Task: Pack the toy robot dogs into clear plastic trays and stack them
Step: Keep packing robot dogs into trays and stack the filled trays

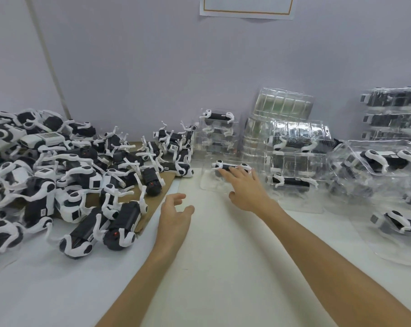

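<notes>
Pressing straight fingers onto a toy robot dog (pixel 225 165) seated in a clear tray (pixel 208 185) at mid-table, the right hand (pixel 247 190) lay flat; the left hand (pixel 174 215) hovered nearby, loosely curled, holding nothing, beside the dog pile (pixel 70 175)

A white desk (pixel 211 267) carries heaped black-and-white plastic toy robot dogs (pixel 58 175), brown cardboard sheet (pixel 157 192), stacked clear plastic trays (pixel 294 149).

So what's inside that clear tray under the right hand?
One black-and-white toy dog lies in the tray, with the fingers of the right hand resting on it. The fingers cover part of its body, so whether anything else sits beneath is hidden.
</notes>
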The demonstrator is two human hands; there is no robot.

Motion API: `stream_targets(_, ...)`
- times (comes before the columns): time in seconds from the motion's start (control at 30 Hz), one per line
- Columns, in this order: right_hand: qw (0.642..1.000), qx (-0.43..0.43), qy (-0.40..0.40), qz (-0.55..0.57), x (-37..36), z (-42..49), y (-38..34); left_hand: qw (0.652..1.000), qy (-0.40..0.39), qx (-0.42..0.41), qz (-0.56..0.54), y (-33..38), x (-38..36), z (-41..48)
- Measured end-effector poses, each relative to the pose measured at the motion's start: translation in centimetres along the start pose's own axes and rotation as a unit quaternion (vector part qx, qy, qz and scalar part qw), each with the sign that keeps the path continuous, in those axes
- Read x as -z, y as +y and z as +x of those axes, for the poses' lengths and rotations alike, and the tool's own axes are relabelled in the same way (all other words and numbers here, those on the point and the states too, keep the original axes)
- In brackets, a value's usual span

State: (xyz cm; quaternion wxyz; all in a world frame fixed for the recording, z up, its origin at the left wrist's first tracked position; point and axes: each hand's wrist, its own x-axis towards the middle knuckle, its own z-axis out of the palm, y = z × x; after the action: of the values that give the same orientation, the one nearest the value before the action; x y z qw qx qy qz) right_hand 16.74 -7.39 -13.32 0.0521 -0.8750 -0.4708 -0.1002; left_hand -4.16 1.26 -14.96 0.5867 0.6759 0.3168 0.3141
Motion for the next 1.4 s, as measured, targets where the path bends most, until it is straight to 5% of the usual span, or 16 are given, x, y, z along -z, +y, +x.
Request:
stream_targets(0.17, 0.996, -0.055, -0.032, 0.063, 0.3, 2.0, -0.8, 0.988, -0.024, -0.085, 0.13, -0.3, -0.2, -0.2)
stream_targets(0.27, 0.991, -0.08, -0.03, 0.101, 0.8, 3.0, -1.4, 0.915, -0.067, -0.179, 0.355, -1.1, -0.3, -0.4)
stream_targets(0.43, 0.988, -0.101, 0.014, 0.113, 1.3, 4.5, -2.3, 0.808, -0.201, -0.16, 0.53, -2.8, -0.9, -0.9)
stream_targets(0.87, 0.962, -0.031, 0.262, 0.07, 11.8, 12.1, 2.1, 0.779, -0.184, -0.156, 0.578, -3.1, -1.5, -0.4)
stream_targets(1.0, 0.965, -0.122, 0.231, -0.021, 16.1, 14.9, 8.1, 0.777, -0.157, -0.212, 0.571, -2.4, -1.9, -0.5)
stream_targets(1.13, 0.97, -0.217, 0.104, -0.046, 18.0, 16.1, 13.1, 0.73, -0.053, -0.308, 0.608, -4.0, -2.1, 0.1)
stream_targets(1.23, 0.978, -0.197, 0.059, -0.016, 18.1, 16.2, 14.9, 0.717, -0.109, -0.288, 0.625, -6.2, -2.5, 0.0)
stream_targets(1.33, 0.984, -0.139, 0.112, 0.029, 18.1, 16.2, 16.1, 0.736, -0.096, -0.313, 0.592, -5.2, -1.6, 2.0)
stream_targets(1.4, 0.984, -0.109, 0.132, 0.047, 18.3, 16.3, 16.6, 0.651, -0.038, -0.424, 0.629, -3.6, 0.4, 2.6)
